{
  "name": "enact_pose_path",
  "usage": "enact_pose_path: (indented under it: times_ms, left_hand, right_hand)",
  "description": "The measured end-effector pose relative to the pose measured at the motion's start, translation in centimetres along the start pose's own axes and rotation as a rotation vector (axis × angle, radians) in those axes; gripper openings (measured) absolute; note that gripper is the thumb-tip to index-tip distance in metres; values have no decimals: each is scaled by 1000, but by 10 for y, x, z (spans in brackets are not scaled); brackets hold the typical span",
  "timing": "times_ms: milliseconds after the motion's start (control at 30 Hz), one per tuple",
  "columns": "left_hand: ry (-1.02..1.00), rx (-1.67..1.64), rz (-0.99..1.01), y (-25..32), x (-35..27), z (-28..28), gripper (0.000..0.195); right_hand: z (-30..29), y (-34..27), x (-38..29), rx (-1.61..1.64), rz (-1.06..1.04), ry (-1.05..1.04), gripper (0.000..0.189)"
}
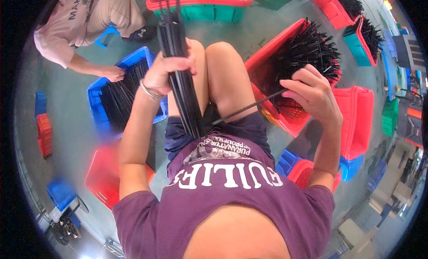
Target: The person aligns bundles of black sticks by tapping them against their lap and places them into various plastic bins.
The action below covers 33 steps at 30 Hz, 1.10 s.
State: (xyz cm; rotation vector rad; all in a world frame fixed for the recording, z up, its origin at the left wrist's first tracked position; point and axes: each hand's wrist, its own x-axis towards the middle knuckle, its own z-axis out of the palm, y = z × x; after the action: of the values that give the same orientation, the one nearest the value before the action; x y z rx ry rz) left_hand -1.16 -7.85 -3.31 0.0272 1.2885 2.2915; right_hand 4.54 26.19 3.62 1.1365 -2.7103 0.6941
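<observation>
My left hand (175,66) grips a bundle of long black strips (184,95), held lengthwise above my lap. A few strips stick out beyond the rest at the bundle's far end. Between the thumb and fingers of my right hand (309,91) is a single thin black strip (247,106); its free end points toward the bundle's near end. Just beyond the right hand, a red plastic crate (277,50) holds a tangled heap of black strips (304,55). A blue plastic crate (95,88) to my left contains black strips laid side by side (117,101).
A co-worker's hand (115,74) reaches into the blue crate. Ahead stands a red-and-green crate (200,11). Stacked red crates (356,121) are at my right, and a red basket (103,175) sits near my left elbow. More filled crates (359,45) stand at the far right.
</observation>
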Motion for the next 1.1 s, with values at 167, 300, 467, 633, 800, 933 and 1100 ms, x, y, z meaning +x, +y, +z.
enact_pose_path:
  times_ms: [167,300,467,633,800,933,1100]
  left_hand:
    - [-93,-38,-106,-23,-11,19,41]
    - [-130,-10,-80,-25,-21,20,41]
    - [-169,-65,-78,-27,-27,8,29]
    - [-124,-120,-83,-27,-36,24,52]
    - [-41,9,31,-33,-44,30,26]
    - [-44,88,41,-41,-44,33,26]
    - [18,113,52,-32,-39,39,69]
  right_hand:
    - [21,-28,81,-160,-436,-164,10]
    - [44,-36,130,-171,-602,-154,13]
    - [61,-38,157,-72,-602,121,33]
    - [36,-26,206,267,-213,-31,51]
    - [81,-34,201,633,-68,-613,58]
    - [77,-39,188,572,-128,-810,70]
    - [62,-30,199,601,-258,31,66]
